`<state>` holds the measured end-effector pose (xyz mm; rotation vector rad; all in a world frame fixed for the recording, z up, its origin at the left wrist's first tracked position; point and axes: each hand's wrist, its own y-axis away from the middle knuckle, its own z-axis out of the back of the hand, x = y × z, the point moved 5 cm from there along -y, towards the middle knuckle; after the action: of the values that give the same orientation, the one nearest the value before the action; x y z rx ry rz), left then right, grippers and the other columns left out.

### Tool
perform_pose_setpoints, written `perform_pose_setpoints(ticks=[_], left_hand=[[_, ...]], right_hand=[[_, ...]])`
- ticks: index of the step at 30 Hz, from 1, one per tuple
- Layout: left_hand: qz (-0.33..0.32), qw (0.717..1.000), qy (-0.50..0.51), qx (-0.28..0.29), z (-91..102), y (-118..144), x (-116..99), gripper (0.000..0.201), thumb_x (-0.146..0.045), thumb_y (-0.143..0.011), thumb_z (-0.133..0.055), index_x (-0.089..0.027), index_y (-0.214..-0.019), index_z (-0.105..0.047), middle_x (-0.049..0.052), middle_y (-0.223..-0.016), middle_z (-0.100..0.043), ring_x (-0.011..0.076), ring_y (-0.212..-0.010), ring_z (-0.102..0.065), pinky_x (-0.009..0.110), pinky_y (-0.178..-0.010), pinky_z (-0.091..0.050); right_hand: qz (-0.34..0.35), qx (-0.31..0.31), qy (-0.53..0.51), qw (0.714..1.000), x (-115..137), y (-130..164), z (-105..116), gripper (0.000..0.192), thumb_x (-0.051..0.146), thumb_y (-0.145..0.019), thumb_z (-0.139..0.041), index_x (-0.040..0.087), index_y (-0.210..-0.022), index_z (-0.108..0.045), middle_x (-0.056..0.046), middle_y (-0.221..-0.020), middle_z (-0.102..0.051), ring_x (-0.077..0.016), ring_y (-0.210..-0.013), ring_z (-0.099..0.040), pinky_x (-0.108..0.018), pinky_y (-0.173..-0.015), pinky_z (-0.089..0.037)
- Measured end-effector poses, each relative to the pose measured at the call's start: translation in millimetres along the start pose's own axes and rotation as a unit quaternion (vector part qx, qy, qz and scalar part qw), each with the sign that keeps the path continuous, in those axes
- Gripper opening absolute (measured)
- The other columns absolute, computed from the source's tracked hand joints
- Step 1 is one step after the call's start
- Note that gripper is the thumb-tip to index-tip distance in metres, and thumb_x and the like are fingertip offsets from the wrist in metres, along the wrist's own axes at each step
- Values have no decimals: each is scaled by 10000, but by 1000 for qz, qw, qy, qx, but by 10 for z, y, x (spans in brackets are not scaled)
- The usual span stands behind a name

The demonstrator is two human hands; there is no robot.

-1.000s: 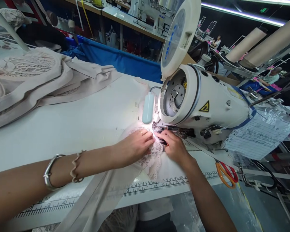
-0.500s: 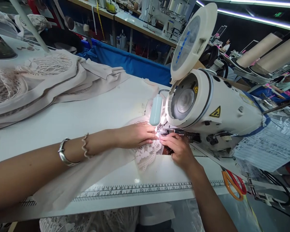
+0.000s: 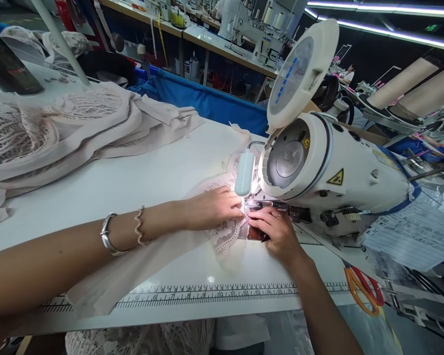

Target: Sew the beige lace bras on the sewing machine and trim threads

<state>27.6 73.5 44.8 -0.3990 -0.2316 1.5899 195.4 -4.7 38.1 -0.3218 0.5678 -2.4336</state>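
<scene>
A white industrial sewing machine stands on the white table, its small lamp lighting the needle area. A beige garment with a lace edge lies under the needle and trails off the table's front. My left hand lies flat on the lace just left of the needle, fingers together. My right hand presses the fabric on the right side of the needle, fingertips at the presser foot. Two bracelets sit on my left wrist.
A pile of beige lace garments covers the table's far left. Orange-handled scissors lie at the right front. A ruler strip runs along the front edge. Paper sheets hang behind the machine. Other sewing stations stand beyond a blue bin.
The beige fabric has been drawn left and up on the table, its lace edge fed further under the needle. Both hands stay at the presser foot; the view has shifted slightly.
</scene>
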Motion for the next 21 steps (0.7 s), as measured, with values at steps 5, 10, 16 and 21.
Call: perform_pose_setpoints(ticks=[5, 10, 16, 21], left_hand=[[-6, 1000, 11, -1, -6, -6, -35, 303, -23, -974, -345, -149, -916, -615, 107, -975, -666, 202, -854, -569, 320, -664, -424], [-6, 1000, 7, -18, 26, -22, -73, 297, -30, -990, -345, -153, -1017, -615, 82, -887, -640, 184, -725, -529, 310, -593, -405], [27, 998, -48, -9, -8, -20, -82, 301, 6, -947, -366, -146, -1052, -604, 93, -887, -609, 187, -693, -485, 319, -588, -371], [3, 999, -39, -33, -58, -1, -85, 278, 28, -895, -394, -178, -841, -572, 80, -864, -625, 214, -756, -523, 382, -716, -379]], right_hand=[[-15, 4, 4, 1000, 13, -14, 4, 423, -27, -904, -436, 211, -1097, -728, -62, -1148, -761, -230, -1059, -652, -383, -874, -544], [-6, -2, 9, 1000, 48, -40, 13, 428, -12, -915, -413, 198, -1143, -709, -69, -1141, -762, -229, -1069, -657, -387, -900, -545], [-11, -6, 26, 1000, 51, -44, 15, 514, -63, -846, -378, 201, -1145, -702, -61, -1143, -761, -221, -1053, -662, -382, -892, -545], [8, -19, 27, 999, 94, -77, 44, 415, -77, -838, -426, 192, -994, -701, -44, -1065, -776, -215, -981, -667, -360, -845, -533]])
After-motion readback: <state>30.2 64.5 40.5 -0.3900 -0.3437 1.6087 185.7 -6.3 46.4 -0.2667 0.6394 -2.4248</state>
